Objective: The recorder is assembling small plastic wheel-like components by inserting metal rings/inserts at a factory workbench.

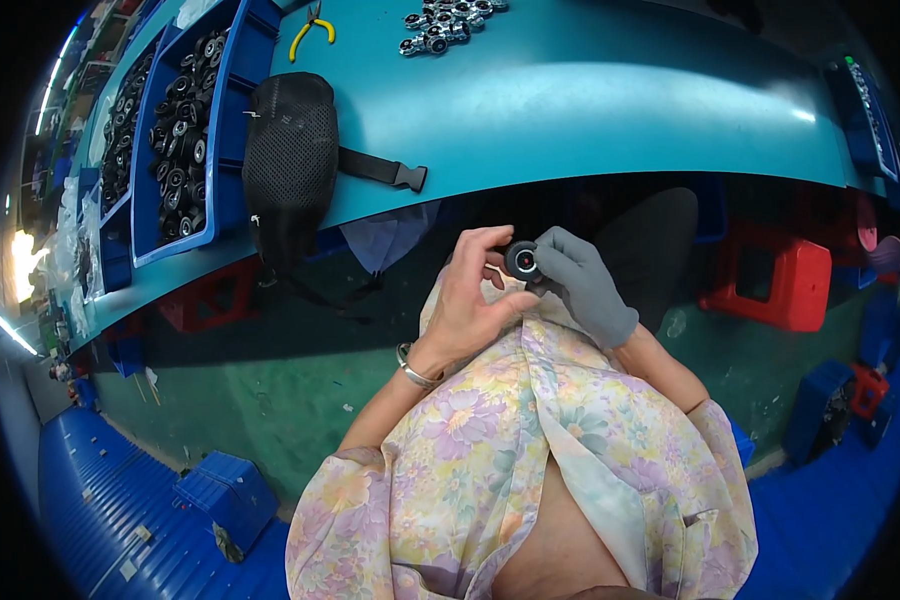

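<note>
In front of my lap I hold a small black wheel [511, 262] with a silver ring and a red spot at its centre. My right hand [582, 285], in a grey glove, pinches it from the right side. Bare and with a bracelet on its wrist, my left hand [473, 300] is close by on the left. Its fingers are curved, and the thumb stands apart below the wheel. Whether a left fingertip touches the wheel I cannot tell.
A teal table [590, 130] curves ahead. On its left stand a blue bin [218, 185] of black wheels and a black mesh bag [290, 150] with a strap. Yellow-handled pliers [313, 32] and shiny metal parts [438, 38] lie farther back. Red stools [805, 285] stand below.
</note>
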`<action>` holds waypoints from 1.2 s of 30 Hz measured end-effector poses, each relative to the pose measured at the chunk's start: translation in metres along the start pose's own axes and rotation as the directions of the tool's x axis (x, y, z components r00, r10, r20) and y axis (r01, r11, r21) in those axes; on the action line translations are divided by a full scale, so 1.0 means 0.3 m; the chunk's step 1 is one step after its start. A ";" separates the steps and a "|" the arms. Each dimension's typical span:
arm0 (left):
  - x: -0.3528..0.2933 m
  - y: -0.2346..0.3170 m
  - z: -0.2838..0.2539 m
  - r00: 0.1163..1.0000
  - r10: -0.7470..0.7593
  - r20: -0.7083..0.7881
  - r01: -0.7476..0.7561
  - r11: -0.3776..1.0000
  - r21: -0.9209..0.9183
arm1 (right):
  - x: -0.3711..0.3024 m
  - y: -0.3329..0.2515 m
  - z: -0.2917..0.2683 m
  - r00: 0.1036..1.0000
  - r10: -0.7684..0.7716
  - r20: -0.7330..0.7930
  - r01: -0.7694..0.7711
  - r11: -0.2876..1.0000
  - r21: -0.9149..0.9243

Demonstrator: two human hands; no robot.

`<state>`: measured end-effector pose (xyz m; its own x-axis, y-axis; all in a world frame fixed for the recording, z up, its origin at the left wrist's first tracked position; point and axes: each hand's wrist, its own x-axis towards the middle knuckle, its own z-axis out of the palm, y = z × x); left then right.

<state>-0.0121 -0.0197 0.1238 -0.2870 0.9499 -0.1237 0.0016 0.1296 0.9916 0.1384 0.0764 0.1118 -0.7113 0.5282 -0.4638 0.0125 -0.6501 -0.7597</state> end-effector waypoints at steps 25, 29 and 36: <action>0.103 0.348 -0.565 0.599 0.746 -0.291 -0.098 0.429 0.898 | -0.036 0.091 -0.038 0.995 -0.062 0.073 0.046 0.979 0.201; 0.198 0.468 -0.660 0.475 0.863 -0.169 0.066 0.156 0.986 | -0.028 0.085 -0.040 0.997 -0.075 0.009 0.071 0.968 0.239; 0.255 0.178 -0.143 0.811 0.576 0.106 -0.492 0.572 0.657 | -0.039 0.051 -0.014 0.997 -0.055 -0.058 0.065 0.980 0.188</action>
<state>-0.0751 0.0478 0.1689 -0.1302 0.8750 0.4663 0.7712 -0.2062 0.6022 0.1499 0.0626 0.1038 -0.6691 0.5940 -0.4466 -0.1661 -0.7053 -0.6892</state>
